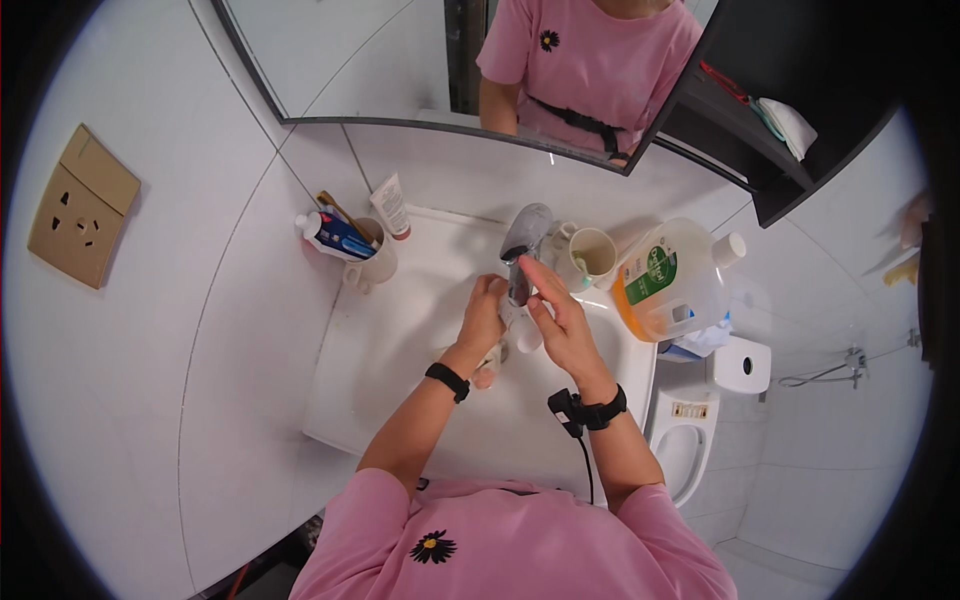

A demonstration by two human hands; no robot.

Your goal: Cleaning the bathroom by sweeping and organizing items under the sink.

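Observation:
A chrome basin tap (525,229) stands at the back of the white washbasin (397,397). My right hand (562,326) is at the right of the tap, its fingers extended and touching or almost touching the handle. On the other side, my left hand (481,319) has curled fingers beside the spout, and its grip is partly hidden. A white rounded object (528,334) shows between my hands below the spout; what it is stays unclear. Lower in the bowl lies a pale, pinkish item (486,369), partly covered by my left wrist.
At the back left, a mug (375,262) holds a toothpaste tube (337,234) and toothbrush, beside a standing squeeze tube (391,206). Right of the tap are another mug (592,251) and a large Dettol bottle (675,281). A mirror (375,60) overhangs the back; a toilet (682,446) stands right.

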